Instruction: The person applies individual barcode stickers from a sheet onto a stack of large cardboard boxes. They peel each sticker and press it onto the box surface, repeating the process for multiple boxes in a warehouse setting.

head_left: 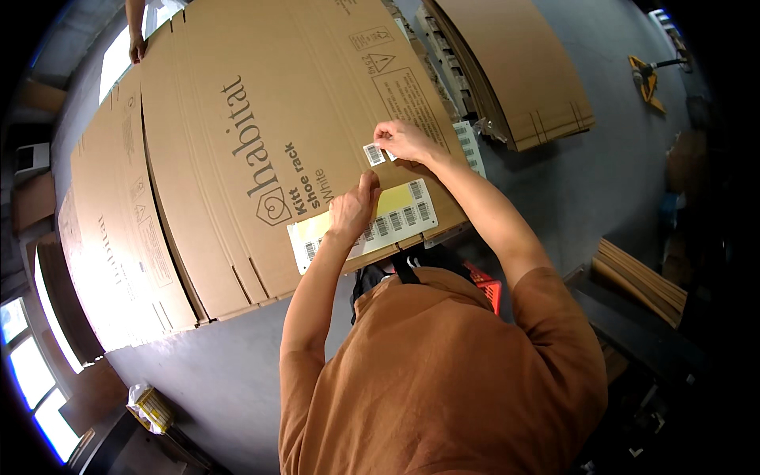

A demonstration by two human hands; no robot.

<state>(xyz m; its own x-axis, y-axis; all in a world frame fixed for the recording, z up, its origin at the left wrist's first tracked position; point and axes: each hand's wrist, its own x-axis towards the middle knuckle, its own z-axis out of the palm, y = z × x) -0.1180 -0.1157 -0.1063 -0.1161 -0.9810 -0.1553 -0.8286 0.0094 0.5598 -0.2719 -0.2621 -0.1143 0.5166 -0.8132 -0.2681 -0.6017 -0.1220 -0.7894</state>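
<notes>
1. Cardboard (206, 158), flat and brown with dark print and creases, fills the view from 9 o'clock round to 12; a dark gap divides it from a second panel (127, 218) at 9, whitened by glare.
2. Label (374, 155), small and white, is just above centre on the cardboard. The right hand (405, 142) pinches at its upper edge, thumb and forefinger together; whether it is fully stuck down, I cannot tell.
3. Sheet (402, 203) of labels, part bare yellow, lies below centre along the cardboard's near edge. The left hand (354, 210) is over it, fingers curled close together; I cannot tell whether they pinch anything.
4. Second sheet (469, 145) shows past the right wrist, between 1 and 2.
5. Another person's hand (137, 49) touches the cardboard's edge at 10.
6. Stack (522, 67) of brown board stands at 1, a yellow frame (647, 85) at 2, more boards (640, 279) just past 3.
7. Grey floor (229, 364) spreads at 7; yellow basket (154, 408) and bright window (32, 376) at 8.
</notes>
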